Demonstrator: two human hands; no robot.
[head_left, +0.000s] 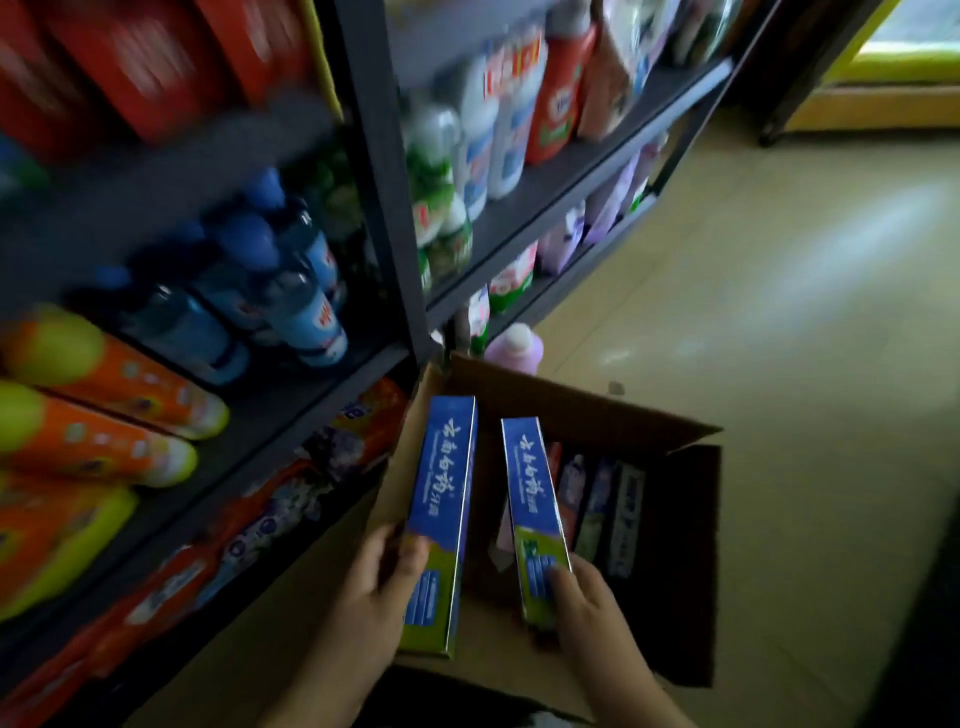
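Note:
My left hand (382, 571) grips the lower end of a long blue and green toothpaste box (444, 499), held up over an open cardboard carton (582, 410). My right hand (587, 603) grips the near end of a second blue and green toothpaste box (532, 499), which angles up out of the carton. Several more small boxes (602, 509) stand packed inside the carton to the right of it.
A dark metal shelf rack (384, 171) rises on the left, stocked with blue-capped bottles (291, 291), orange spray cans (119, 379), red pouches and white detergent bottles (493, 135). A pink bottle (517, 345) stands behind the carton. Pale tiled floor (779, 291) stretches to the right.

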